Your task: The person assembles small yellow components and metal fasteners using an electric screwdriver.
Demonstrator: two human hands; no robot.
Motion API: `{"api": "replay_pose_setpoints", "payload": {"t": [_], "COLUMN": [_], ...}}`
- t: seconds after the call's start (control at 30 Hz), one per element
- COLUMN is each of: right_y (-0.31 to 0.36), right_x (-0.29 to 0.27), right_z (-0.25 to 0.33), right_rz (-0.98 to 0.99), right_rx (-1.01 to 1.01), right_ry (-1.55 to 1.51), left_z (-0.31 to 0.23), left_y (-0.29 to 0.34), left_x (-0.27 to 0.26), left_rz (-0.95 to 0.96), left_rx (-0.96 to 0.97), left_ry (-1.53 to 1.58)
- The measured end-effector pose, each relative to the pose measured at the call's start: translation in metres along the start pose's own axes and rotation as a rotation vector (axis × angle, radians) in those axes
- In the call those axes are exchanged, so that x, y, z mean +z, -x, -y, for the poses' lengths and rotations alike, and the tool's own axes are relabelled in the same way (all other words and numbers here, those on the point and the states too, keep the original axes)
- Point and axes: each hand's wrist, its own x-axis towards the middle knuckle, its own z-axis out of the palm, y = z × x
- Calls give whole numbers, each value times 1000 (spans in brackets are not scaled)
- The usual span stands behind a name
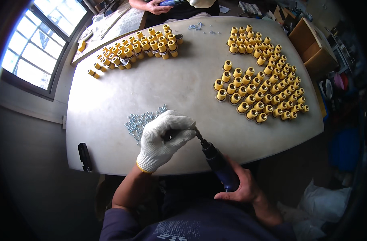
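My left hand, in a white knitted glove with a yellow cuff edge, has its thumb and fingertips pinched together at the tip of a driver bit. Whatever sits between those fingertips is too small or hidden to make out. My bare right hand is wrapped round a dark blue and black electric screwdriver, its bit slanting up and left toward the glove. Just beyond and left of the glove, small shiny metal screws or nuts lie scattered in a loose pile on the pale table.
Many yellow cylindrical parts with dark metal bases stand in a large group at right and a smaller one at far left. A black tool lies near the left edge. Across the table, a co-worker's hand holds a blue driver. A cardboard box stands right.
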Motion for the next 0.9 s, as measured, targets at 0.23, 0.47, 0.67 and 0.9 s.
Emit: {"api": "replay_pose_setpoints", "payload": {"t": [0.23, 0.47, 0.67, 0.9], "right_y": [-1, -3, 1, 3], "right_x": [2, 3, 4, 7], "right_z": [-3, -8, -17, -11], "right_rz": [-27, -28, -20, 10], "right_rx": [-11, -120, -98, 22], "right_ry": [63, 101, 43, -10], "left_z": [-3, 1, -7, 72], "left_y": [4, 9, -8, -121], "left_x": [-4, -10, -14, -64], "left_rz": [59, 94, -39, -262], "left_rx": [-88, -28, -292, -38], "left_ry": [138, 113, 20, -761]}}
